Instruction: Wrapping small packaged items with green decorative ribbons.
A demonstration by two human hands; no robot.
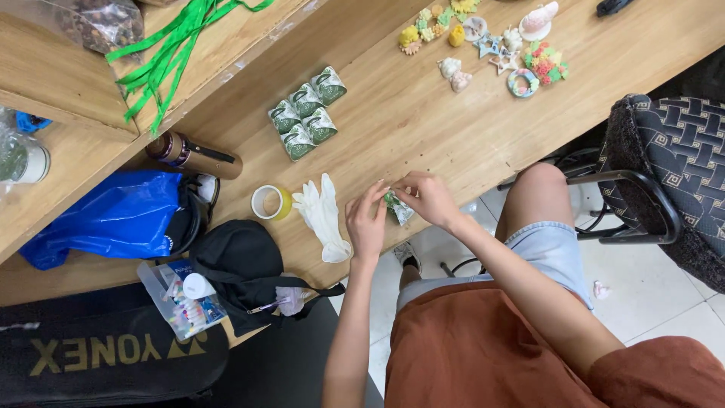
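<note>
Both my hands meet at the near edge of the wooden table [423, 121]. My left hand [366, 223] and my right hand [430, 198] pinch a small green-and-white packet [398, 208] between their fingertips. Several more packets of the same kind [306, 112] lie in a cluster farther up the table. A pair of white gloves [323, 215] lies just left of my left hand, and a roll of tape [270, 202] sits beside the gloves.
Small colourful shell-like ornaments [491, 41] are spread at the far side. A brown bottle [192, 155], a blue plastic bag [113, 215], a black bag [242, 264] and a clear box of small items [181, 298] crowd the left. A patterned chair [664, 174] stands at right.
</note>
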